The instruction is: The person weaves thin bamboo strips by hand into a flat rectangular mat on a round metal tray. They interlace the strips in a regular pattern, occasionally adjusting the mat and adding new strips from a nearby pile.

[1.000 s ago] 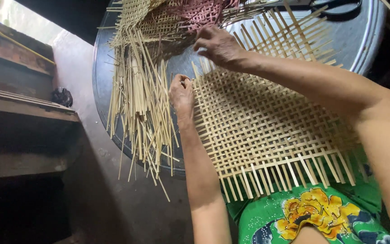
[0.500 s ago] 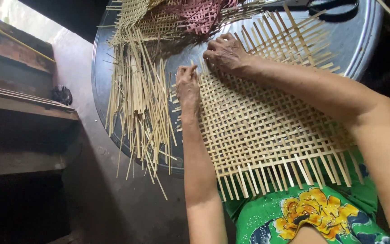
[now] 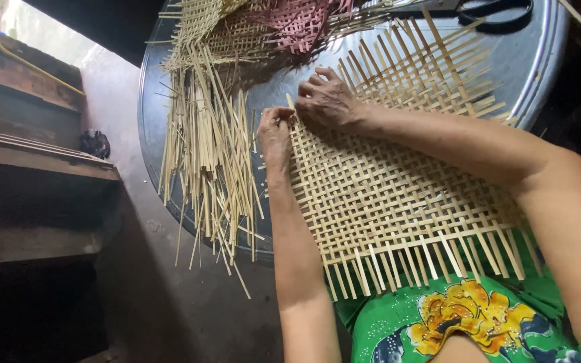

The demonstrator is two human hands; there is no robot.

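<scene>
— Dim room, concrete floor off to my left, and a round grey metal tabletop [image 3: 546,74] carrying all of it. What do you make out?

— Your woven mat [image 3: 398,195] mostly — pale flat strips crossed in an open lattice, its near edge hanging over your lap and the green flowered cloth [image 3: 465,323].

— Yes. My left hand [image 3: 275,134] sits at the mat's far left corner, fingers pinched together on the end of one strip at the edge. My right hand [image 3: 327,101] lies just beside it, flat and pressing down on the weave, fingers closed up rather than spread.

— So which step is this?

— Seating a strip at the working edge, I'd say — one hand pins the lattice, the other feeds the end. The next move, as I judge it, calls for keeping that pressure on while the strip goes over and under its neighbours without buckling.

— And the spare material?

— A loose bundle of strips [image 3: 203,154] lies just left of my left hand, fanned out across the tabletop and poking over its rim. Beyond it sits a reddish woven piece [image 3: 304,23], and black-handled scissors [image 3: 492,10] rest at the far edge, well apart from both hands.
</scene>
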